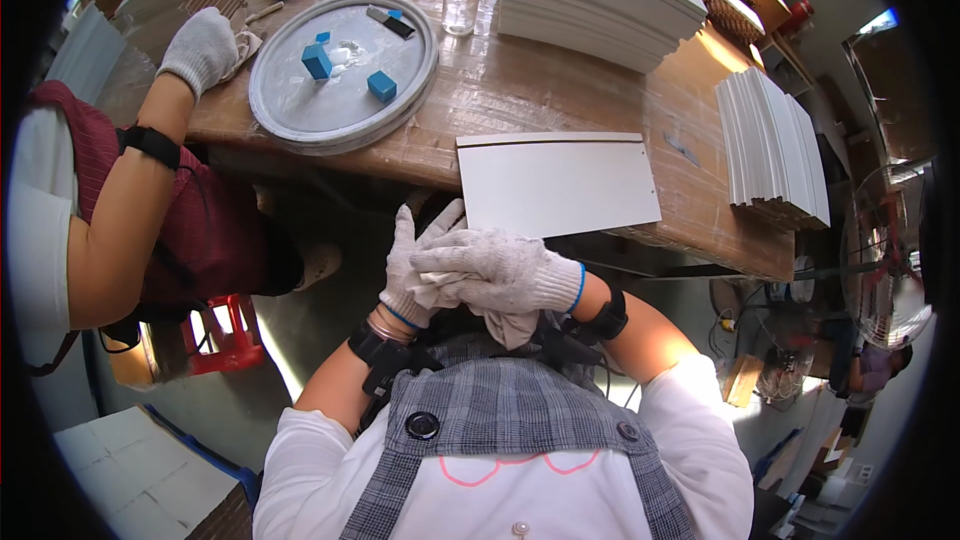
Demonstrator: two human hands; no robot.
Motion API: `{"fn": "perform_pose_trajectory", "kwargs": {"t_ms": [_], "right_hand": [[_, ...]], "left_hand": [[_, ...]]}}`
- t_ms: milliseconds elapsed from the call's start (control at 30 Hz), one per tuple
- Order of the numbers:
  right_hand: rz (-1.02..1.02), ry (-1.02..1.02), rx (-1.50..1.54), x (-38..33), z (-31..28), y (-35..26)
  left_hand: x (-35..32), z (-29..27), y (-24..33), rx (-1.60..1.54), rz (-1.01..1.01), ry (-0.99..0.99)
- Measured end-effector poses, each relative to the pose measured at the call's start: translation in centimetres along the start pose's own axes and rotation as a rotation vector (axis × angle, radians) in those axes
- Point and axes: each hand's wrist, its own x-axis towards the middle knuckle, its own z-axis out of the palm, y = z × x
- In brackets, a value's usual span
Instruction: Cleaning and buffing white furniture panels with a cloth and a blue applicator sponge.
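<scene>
Nr white panel [555,185], which overhangs table [560,100] edge w/ open room beyond, we've L hand [402,268] spread, R hand [488,262] over cloth [508,329], grip unclear.

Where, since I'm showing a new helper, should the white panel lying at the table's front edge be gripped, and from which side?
Probably by its near edge, towards the left, coming from the wearer's side: the white panel lies flat, and that part overhangs the table, so top and underside can be pinched.

Board [560,185] on table [560,85] (tray [340,112] leftward)
</scene>
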Motion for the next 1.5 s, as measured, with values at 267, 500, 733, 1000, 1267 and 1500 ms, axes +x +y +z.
{"fn": "perform_pose_trajectory", "kwargs": {"t_ms": [267, 500, 733, 1000, 1267, 1500], "right_hand": [[0.733, 0.587, 0.294, -4.7, -9.3, 5.4], [0.277, 0.317, -0.822, 3.5, -1.8, 4.2], [0.798, 0.581, -0.919, -4.7, -9.0, 10.5], [0.234, 0.435, -0.902, 3.4, 0.3, 7.7], [0.818, 0.715, -0.984, -8.0, -10.7, 12.4], [1.041, 0.81, -1.041, -7.7, -8.3, 20.2]], "left_hand": [[1.3, 1.2, 0.4, 0.435, -0.034, 0.185], [2.1, 1.3, -0.3, 0.707, 0.011, 0.189], [2.1, 2.3, -0.5, 0.531, -0.063, 0.286], [2.5, 1.7, 0.0, 0.518, -0.052, 0.294], [3.7, 2.9, -1.1, 0.546, -0.115, 0.356], [2.6, 1.4, -1.4, 0.662, 0.039, 0.411]]}}
